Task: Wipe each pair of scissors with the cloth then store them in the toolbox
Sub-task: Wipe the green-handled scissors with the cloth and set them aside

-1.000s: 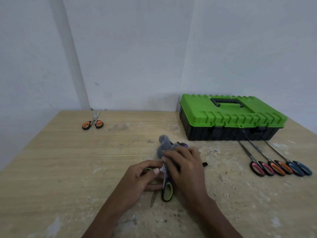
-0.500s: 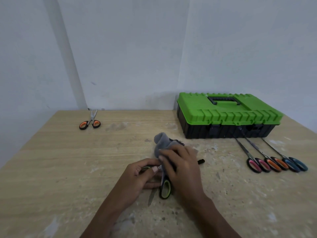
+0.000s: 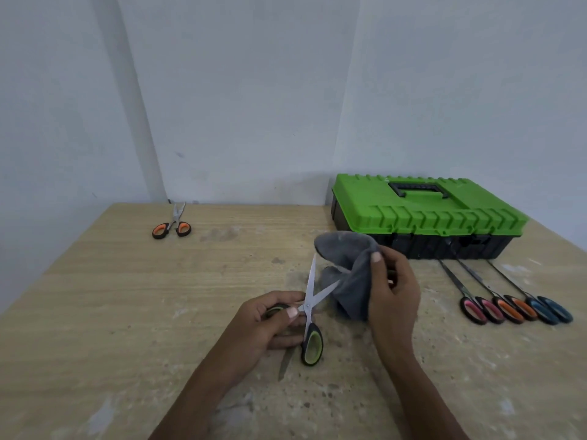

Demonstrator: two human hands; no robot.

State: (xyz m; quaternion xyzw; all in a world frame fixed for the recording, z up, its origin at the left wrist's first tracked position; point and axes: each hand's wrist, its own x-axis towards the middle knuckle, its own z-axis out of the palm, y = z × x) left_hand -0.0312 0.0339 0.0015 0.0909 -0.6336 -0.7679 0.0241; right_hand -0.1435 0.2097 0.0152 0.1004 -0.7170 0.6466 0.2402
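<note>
Near six o'clock on the bench (image 3: 127, 312), your left grip (image 3: 270, 325) clasps the open green-handled steel scissors (image 3: 313, 341) while your right grip (image 3: 394, 296) pinches the grey fleece cloth (image 3: 349, 281) round one blade, whose edge could cut you if the cloth slips.

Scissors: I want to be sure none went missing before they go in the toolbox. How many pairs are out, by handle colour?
Green scissors: 1
Orange scissors: 2
Pink scissors: 1
Blue scissors: 1
Total: 5
</note>
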